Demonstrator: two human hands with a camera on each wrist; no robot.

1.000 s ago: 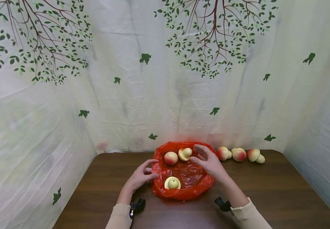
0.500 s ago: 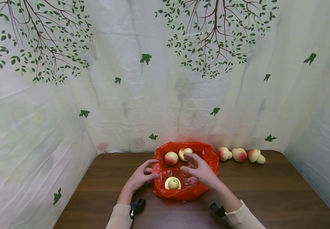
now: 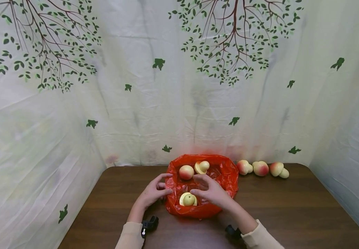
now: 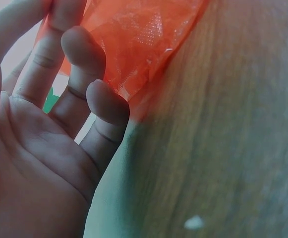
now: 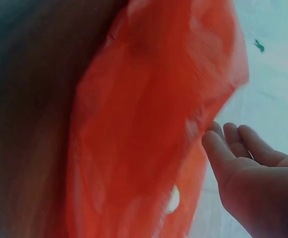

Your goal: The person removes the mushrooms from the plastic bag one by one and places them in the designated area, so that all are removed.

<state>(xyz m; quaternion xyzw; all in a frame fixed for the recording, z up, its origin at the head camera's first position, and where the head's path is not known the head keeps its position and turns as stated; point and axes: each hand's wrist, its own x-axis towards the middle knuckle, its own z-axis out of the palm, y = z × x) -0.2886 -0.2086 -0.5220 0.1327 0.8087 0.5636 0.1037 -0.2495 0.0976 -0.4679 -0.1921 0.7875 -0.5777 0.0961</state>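
A red plastic bag [image 3: 226,193] stands with its mouth wide, several mushroom-shaped pieces inside. One shows only its round red-and-cream cap [image 3: 186,172]; beside it another mushroom [image 3: 201,167] lies with its pale stem up. Nearest the person, a third mushroom [image 3: 188,199] shows its underside and stem end. At the bag's left rim, my left hand [image 3: 150,193] rests with half-bent fingers, thumb and index fingertip spread apart along the edge. My right hand [image 3: 211,192] hovers over the bag's mouth, thumb and fingers apart with nothing between them.
To the right of the bag, along the back edge of the brown wooden table [image 3: 279,204], sit several pieces: a mushroom [image 3: 244,167], a middle one [image 3: 261,168] and an end one [image 3: 279,169]. A pale curtain [image 3: 129,114] with printed branches encloses the table behind and at both sides.
My right hand has moved left and toward the person, from the bag's right side to over its middle, uncovering the rear stemmed mushroom. My left hand keeps its place at the rim.
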